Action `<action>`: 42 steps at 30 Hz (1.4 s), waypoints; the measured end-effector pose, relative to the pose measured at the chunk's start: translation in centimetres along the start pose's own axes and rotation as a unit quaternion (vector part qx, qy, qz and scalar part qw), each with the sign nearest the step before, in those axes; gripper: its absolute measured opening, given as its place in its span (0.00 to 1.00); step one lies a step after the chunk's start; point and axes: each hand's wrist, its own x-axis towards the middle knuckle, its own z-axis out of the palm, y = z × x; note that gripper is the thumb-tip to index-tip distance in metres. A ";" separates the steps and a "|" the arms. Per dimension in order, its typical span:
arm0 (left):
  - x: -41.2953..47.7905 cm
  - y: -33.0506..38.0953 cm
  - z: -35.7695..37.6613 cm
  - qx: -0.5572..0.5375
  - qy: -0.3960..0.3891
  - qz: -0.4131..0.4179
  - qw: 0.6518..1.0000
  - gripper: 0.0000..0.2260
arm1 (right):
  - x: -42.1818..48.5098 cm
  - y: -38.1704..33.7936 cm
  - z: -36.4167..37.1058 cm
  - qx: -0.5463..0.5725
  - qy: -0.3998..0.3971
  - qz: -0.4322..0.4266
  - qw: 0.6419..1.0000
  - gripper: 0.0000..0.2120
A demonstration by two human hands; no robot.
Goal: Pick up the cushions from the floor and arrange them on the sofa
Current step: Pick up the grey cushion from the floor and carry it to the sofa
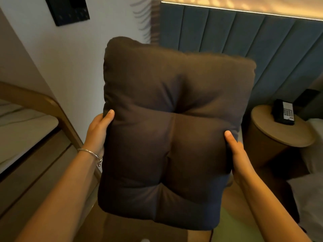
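A dark brown tufted cushion (171,130) fills the middle of the head view, held up in the air in front of me. My left hand (98,131) grips its left edge, thumb on the front face, with a silver bracelet on the wrist. My right hand (235,151) grips its right edge, thumb pressed into the fabric. The fingers of both hands are hidden behind the cushion. No sofa seat shows clearly; whatever lies below the cushion is covered by it.
A round wooden side table (272,135) with a black telephone (284,113) stands at the right. Blue padded wall panels (244,41) run behind it. A wooden frame (52,109) with a pale mattress is at the left. White bedding (311,198) lies at the lower right.
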 end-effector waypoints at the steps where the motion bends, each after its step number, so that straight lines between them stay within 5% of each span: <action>1: 1.0 -0.3 0.1 0.001 -0.003 0.000 1.000 0.20 | 0.6 0.2 0.5 0.000 0.005 0.005 1.000 0.38; 4: 3.9 -0.5 1.0 0.008 0.000 0.003 1.000 0.21 | 2.5 0.0 1.4 0.009 0.026 0.006 1.000 0.30; 15: 15.3 -0.7 9.7 0.004 -0.041 -0.011 0.999 0.23 | 13.9 -0.3 -0.6 -0.008 0.069 0.063 0.996 0.57; 19: 19.5 -0.3 13.9 -0.007 -0.061 -0.010 0.998 0.15 | 18.8 -1.1 -1.7 -0.001 0.084 0.057 0.995 0.56; 27: 26.9 -0.3 19.3 0.001 -0.066 -0.026 0.997 0.23 | 27.2 -2.0 -2.5 -0.003 0.083 0.072 0.994 0.55; 35: 36.3 -0.6 23.4 -0.010 -0.086 -0.022 0.996 0.17 | 36.4 -1.5 -0.7 -0.002 0.104 0.069 0.992 0.51; 42: 44.7 -0.6 27.7 -0.002 -0.121 -0.071 0.990 0.22 | 43.3 -1.8 -0.2 0.015 0.141 0.078 0.987 0.50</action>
